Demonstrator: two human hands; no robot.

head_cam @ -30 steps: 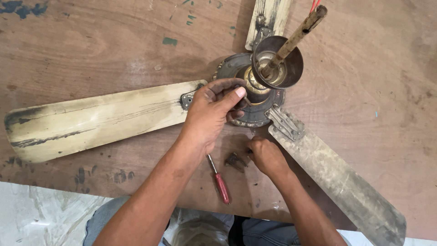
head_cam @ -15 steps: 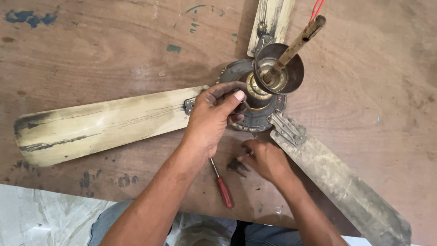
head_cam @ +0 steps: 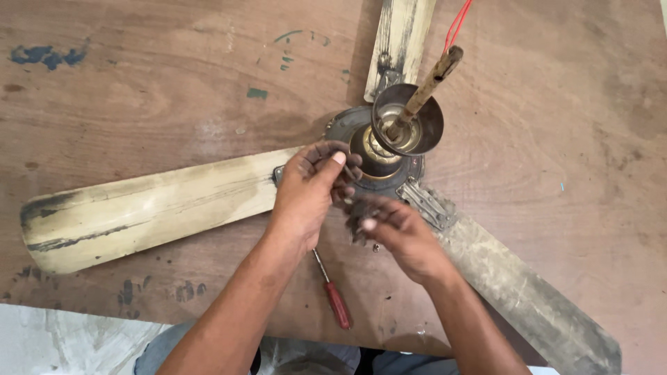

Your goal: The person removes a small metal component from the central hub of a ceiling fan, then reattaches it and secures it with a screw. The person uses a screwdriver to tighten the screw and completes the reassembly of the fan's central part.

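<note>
Ceiling fan (head_cam: pixel 389 149), heavy, rigid, grimy: lying on wooden board (head_cam: pixel 139 83), blades splayed. Left hand (head_cam: pixel 309 191) curling at motor hub (head_cam: pixel 340 128); right hand (head_cam: pixel 392 232) pinching small dark part. Probably best gripping by hub. Red-handled screwdriver (head_cam: pixel 333 295) lying nearby.

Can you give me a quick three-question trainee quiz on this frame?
1. True or false: the screwdriver is held in the right hand.
2. How many fan blades can be seen? A) two B) three C) four
3. Fill in: the left hand rests at the fan's ____.

Key:
1. False; it lies on the wooden board between the forearms.
2. B
3. hub, where the long blade joins.
</note>
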